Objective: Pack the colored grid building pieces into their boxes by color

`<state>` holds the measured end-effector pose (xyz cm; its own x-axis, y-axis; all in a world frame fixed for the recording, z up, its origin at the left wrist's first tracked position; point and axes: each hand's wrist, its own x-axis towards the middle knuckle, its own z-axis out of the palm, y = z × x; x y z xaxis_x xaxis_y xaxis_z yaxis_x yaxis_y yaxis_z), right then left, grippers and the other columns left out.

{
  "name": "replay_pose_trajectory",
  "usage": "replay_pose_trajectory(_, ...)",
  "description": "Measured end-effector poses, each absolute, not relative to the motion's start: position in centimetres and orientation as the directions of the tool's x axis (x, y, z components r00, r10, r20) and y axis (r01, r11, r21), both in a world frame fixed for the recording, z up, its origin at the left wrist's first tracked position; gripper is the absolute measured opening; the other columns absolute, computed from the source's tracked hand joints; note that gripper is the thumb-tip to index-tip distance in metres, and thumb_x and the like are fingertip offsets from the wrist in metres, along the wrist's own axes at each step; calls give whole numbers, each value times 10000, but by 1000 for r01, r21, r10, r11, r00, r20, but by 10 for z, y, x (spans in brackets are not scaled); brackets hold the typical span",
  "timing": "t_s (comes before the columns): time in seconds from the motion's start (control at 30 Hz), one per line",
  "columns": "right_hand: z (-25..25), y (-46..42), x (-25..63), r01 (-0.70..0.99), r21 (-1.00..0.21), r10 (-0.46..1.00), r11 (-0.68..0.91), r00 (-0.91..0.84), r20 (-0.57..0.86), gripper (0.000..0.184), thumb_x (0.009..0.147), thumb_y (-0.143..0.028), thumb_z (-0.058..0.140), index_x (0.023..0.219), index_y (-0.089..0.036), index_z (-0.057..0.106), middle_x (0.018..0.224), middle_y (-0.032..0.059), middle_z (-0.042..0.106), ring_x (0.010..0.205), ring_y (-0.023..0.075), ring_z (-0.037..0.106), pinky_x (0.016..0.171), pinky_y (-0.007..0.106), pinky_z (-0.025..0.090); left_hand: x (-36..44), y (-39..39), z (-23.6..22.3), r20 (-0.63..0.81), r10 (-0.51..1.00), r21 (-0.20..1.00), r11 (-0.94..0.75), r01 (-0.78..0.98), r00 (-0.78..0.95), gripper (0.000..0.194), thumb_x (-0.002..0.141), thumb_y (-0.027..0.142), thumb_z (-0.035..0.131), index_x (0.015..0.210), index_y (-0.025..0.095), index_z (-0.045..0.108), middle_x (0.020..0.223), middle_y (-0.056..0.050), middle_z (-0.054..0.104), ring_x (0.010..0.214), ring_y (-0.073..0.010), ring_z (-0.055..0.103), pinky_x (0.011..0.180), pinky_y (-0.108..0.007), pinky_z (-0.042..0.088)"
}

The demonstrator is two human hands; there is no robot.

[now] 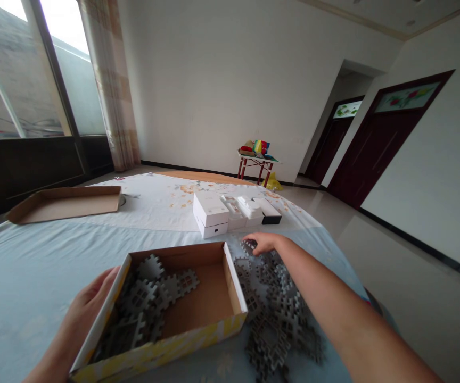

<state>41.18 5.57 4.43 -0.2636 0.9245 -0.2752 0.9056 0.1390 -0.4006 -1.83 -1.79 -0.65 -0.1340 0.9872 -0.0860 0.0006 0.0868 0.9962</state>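
An open cardboard box (236,282) with white and yellow outer sides stands before me. My left hand (93,292) is against its outer left wall, gripping that side, with its fingertips hidden. Inside, mostly to the left, lie several grey interlocking toy pieces (150,267) with notched edges, some with window-like openings. To the right of the box a heap of similar grey pieces (270,338) is spread on the cloth. At the far end of this heap my right hand (265,243) has its fingers closed on a grey interlocking piece (248,246).
A white box (211,211) and smaller white trays (249,208) stand behind the heap, beside a black-edged open box (270,214). A shallow cardboard lid (70,205) lies at the far left of the cloth-covered table (166,218). A small table (256,156) stands by the wall.
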Motion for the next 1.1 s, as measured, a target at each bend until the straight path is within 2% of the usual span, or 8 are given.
replay_pose_trajectory(0.1,46,57,418,873,-470,926,128,-275,-258,805,552,-366,732,1287,-211,443,1278,43,512,1135,230,491,948,268,373,-18,-17,-7,-73,991,997,75,16,-113,635,567,637,629,1022,195,602,694,27,698,669,-189,641,556,-188,496)
replay_pose_trajectory(0.2,41,60,420,881,-473,967,23,-141,-214,899,636,-638,576,1358,-166,325,1390,100,362,1261,273,342,1031,339,283,-16,-18,-4,-55,993,997,60,45,-108,676,546,664,620,1017,180,591,688,16,695,650,-189,638,555,-200,499)
replay_pose_trajectory(0.33,25,61,413,908,-400,971,-126,30,-238,1084,512,-773,547,1338,-100,350,1374,195,347,1255,367,314,1036,440,252,-15,-20,-1,-36,994,996,44,75,-103,655,573,660,602,1017,178,593,663,9,687,627,-197,636,536,-221,503)
replay_pose_trajectory(0.5,19,52,395,935,-338,972,-107,27,-235,1128,371,-752,644,1302,-156,415,1367,179,351,1249,396,303,1020,461,260,-13,-20,0,1,988,995,15,99,-154,661,538,677,607,971,178,630,632,24,675,622,-180,626,540,-197,497)
replay_pose_trajectory(0.6,23,48,389,955,-294,968,-35,-41,-249,1115,381,-745,647,1300,-155,420,1357,178,359,1243,389,313,1020,452,257,-13,-19,0,1,988,996,12,88,-152,677,516,677,622,978,182,630,632,32,676,627,-177,621,540,-191,493)
replay_pose_trajectory(0.8,22,40,386,936,-318,934,151,-241,-264,988,428,-700,668,1277,-243,451,1347,109,382,1231,358,331,1015,425,270,-16,-17,-5,-19,992,998,26,54,-128,646,547,650,629,998,187,624,639,46,681,623,-153,618,542,-156,472)
replay_pose_trajectory(0.9,20,39,387,939,-311,940,148,-232,-251,993,407,-677,694,1268,-240,464,1345,110,377,1230,366,319,1016,435,266,-16,-17,-6,-35,992,999,39,36,-124,645,567,649,618,1026,195,614,629,52,681,623,-152,620,547,-154,473)
replay_pose_trajectory(1.1,25,50,404,873,-482,950,74,-209,-231,940,419,-580,748,1228,-166,506,1280,151,456,1176,339,408,998,405,303,-17,-17,-9,-58,993,997,62,37,-106,646,591,629,618,1075,201,589,638,50,686,635,-168,634,554,-175,481)
